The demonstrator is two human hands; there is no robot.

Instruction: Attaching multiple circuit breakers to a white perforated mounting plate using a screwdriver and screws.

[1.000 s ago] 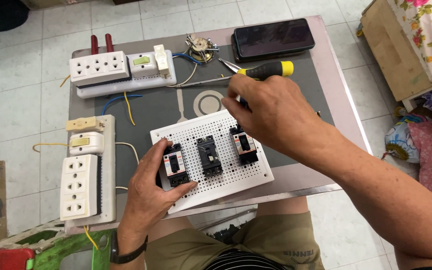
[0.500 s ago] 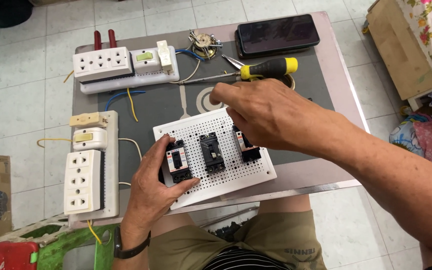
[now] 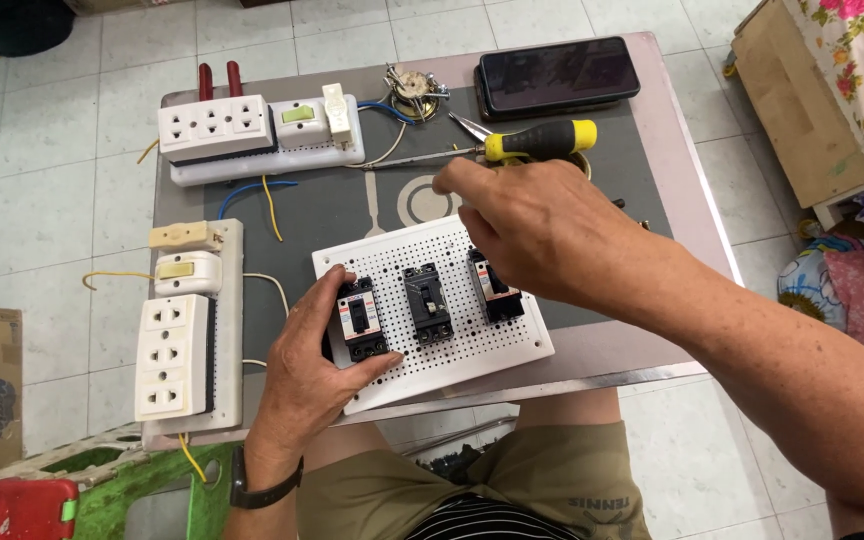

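A white perforated board [image 3: 512, 345] lies on the table's near edge with three black circuit breakers on it. My left hand [image 3: 307, 375] grips the left breaker [image 3: 362, 320] between thumb and fingers. The middle breaker [image 3: 427, 303] stands untouched. My right hand [image 3: 542, 235] hovers over the board's far right corner, above the right breaker [image 3: 497, 290], fingers curled and pointing toward a yellow-and-black screwdriver [image 3: 537, 142]; it holds nothing that I can see.
A white socket strip [image 3: 252, 135] lies at the back left and another socket board [image 3: 187, 335] along the left edge, both with loose wires. A black phone [image 3: 557, 75], pliers [image 3: 472, 125] and a small pile of screws [image 3: 412, 85] sit at the back.
My right hand has lifted off the right breaker and moved back toward the screwdriver. My left hand stays on the left breaker.
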